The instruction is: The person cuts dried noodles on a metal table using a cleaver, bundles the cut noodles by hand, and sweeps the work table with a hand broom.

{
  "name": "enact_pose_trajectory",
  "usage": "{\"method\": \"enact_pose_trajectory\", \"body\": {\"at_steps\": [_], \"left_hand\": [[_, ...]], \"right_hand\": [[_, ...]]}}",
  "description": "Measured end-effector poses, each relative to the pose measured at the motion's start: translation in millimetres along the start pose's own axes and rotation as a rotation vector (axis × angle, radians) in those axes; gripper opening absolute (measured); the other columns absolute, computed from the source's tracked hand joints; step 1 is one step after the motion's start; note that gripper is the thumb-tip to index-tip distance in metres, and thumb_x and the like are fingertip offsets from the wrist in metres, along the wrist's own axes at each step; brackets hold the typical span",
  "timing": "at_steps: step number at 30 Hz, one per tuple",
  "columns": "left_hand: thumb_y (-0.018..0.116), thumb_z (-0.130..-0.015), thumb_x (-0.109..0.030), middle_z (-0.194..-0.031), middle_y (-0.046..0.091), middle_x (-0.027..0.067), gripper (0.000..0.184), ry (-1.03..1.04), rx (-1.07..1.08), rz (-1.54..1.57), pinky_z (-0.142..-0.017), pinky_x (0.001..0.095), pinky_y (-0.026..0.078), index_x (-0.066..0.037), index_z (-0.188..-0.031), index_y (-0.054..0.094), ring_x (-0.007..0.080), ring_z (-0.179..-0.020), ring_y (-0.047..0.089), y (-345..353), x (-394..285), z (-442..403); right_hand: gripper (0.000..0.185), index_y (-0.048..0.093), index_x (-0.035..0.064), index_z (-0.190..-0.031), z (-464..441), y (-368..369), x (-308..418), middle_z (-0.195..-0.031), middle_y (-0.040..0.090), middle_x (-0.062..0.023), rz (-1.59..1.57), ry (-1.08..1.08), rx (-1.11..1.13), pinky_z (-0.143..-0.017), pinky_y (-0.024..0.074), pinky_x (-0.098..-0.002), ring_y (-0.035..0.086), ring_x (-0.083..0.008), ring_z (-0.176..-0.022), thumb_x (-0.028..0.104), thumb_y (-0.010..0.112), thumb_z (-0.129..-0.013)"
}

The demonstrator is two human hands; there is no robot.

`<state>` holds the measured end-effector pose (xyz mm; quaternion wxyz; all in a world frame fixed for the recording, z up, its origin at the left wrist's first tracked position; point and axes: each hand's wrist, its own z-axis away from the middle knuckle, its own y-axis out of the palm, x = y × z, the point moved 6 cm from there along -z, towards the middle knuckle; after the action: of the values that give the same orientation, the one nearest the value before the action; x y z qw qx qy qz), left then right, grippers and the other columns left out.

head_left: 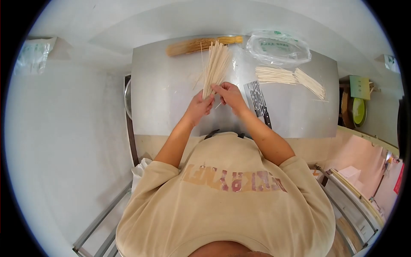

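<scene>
My left hand [201,106] is wrapped round the lower end of a fanned bundle of dried noodles [217,64], thin, pale and straight. The bundle stands up from my grip and leans slightly right, over the metal table. At its base, my right hand [231,95] is closed, thumb and fingertips pinching at the noodles' lower right side. A short piece of noodle [218,105] sticks out below those fingers. To the right of my right hand lies a cleaver-like knife [257,99] with a dark-patterned blade and a black handle pointing toward me.
Two piles of noodles [276,75] lie on the metal table [304,115] to the right. Behind them is a clear plastic bag [278,48]. A yellow-brown straw whisk broom [188,46] lies along the back edge. A green bowl [359,111] stands beyond the table's right side.
</scene>
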<state>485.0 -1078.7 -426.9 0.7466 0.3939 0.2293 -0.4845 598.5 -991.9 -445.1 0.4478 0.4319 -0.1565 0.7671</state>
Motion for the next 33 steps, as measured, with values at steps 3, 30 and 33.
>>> {"method": "enact_pose_trajectory", "body": {"at_steps": [3, 30, 33], "left_hand": [[0.054, -0.102, -0.023, -0.079, 0.053, -0.0028, 0.019, 0.074, -0.159, -0.292, -0.055, 0.0236, 0.038, -0.009, -0.116, 0.055, 0.0071, -0.063, 0.044, -8.0, -2.9, 3.3], [0.059, -0.100, -0.017, -0.083, 0.056, 0.0002, 0.027, -0.042, 0.097, 0.385, -0.047, 0.0222, 0.034, -0.004, -0.123, 0.057, 0.0074, -0.059, 0.043, -23.5, -6.7, 14.4], [0.060, -0.099, -0.022, -0.089, 0.061, 0.0010, 0.034, -0.145, 0.282, 0.276, -0.053, 0.0235, 0.042, -0.005, -0.128, 0.057, 0.0074, -0.065, 0.052, 15.5, -9.0, 17.1]], "right_hand": [[0.030, 0.064, 0.0104, -0.077, 1.9, 4.2, -2.1, -0.064, 0.054, 0.0037, -0.072, 0.011, -0.064, -0.050, 0.0385, -0.0249, 0.048, -0.0072, -0.053, 0.036, 0.074, -0.090], [0.073, 0.041, 0.0012, -0.148, -21.7, -3.6, 16.7, -0.139, 0.053, -0.0189, -0.088, 0.030, 0.286, -0.106, 0.0435, -0.0465, 0.052, -0.0293, -0.129, 0.046, 0.064, -0.095], [0.075, 0.035, 0.0013, -0.150, -15.5, 2.5, 41.8, -0.142, 0.051, -0.0192, -0.707, 0.043, 0.535, -0.110, 0.0413, -0.0514, 0.051, -0.0328, -0.132, 0.048, 0.060, -0.097]]}}
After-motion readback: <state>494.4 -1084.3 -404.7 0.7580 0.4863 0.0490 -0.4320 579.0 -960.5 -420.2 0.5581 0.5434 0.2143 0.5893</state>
